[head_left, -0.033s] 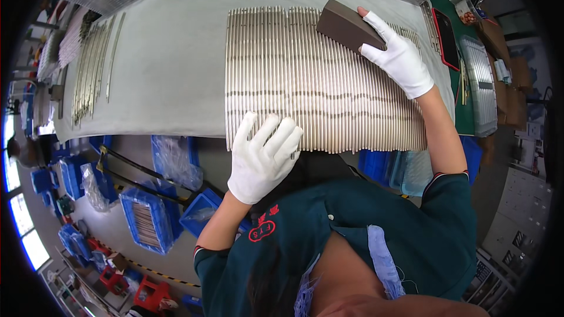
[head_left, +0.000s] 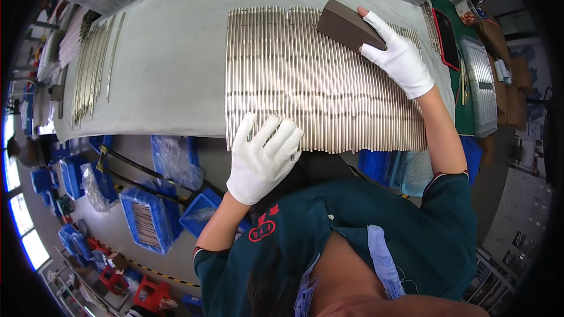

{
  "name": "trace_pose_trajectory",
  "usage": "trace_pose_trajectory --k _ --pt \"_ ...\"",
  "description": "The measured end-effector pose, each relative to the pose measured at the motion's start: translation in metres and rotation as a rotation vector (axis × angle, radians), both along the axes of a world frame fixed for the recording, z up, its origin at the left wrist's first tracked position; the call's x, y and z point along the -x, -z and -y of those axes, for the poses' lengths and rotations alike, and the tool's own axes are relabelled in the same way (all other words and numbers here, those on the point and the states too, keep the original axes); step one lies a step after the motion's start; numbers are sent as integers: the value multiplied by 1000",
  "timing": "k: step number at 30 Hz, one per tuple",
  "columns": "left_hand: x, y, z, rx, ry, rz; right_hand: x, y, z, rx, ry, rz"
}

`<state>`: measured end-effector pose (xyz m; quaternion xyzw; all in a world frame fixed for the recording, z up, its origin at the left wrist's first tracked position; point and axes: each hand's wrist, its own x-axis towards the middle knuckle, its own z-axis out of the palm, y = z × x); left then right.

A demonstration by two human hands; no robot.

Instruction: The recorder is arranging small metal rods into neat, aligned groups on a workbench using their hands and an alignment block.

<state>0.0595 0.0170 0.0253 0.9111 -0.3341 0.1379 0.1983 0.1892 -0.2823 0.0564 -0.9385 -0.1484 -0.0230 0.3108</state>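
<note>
Apparently to steady the metal rods [head_left: 264, 70] on the desk [head_left: 170, 70], your left hand [head_left: 260, 164] lays spread fingers over their near ends; your right hand [head_left: 404, 63] pinches a brown block [head_left: 345, 26] atop them

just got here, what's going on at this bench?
A person in white gloves is working over a row of thin metal rods on the table. The right hand grips a brown block on the rods' far part; the left hand rests at their near ends.
</note>
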Motion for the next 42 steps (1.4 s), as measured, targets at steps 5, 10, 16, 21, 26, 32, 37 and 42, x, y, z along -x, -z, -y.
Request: trace_pose_trajectory --k 5,10,16,21,26,32,37,42 --pt "-5 2 -3 5 22 42 -2 1 1 -36 -17 -25" --pt "-5 -1 -3 -50 60 14 -7 2 -4 -141 -83 -30" --pt "-8 -5 2 16 27 114 -27 -18 -41 -225 -241 -384" --pt "-10 -13 7 -9 51 94 -37 -13 -63 -13 -421 -39" --pt "-10 -10 10 26 14 121 -47 -10 -31 -118 -432 -37" --pt "-14 -15 11 41 21 127 -47 3 -44 -130 -423 24" --pt "-11 -13 12 43 20 122 -51 7 -29 -241 -438 -21" --pt "-12 -15 9 3 40 73 -38 -4 -47 -121 -336 -142"
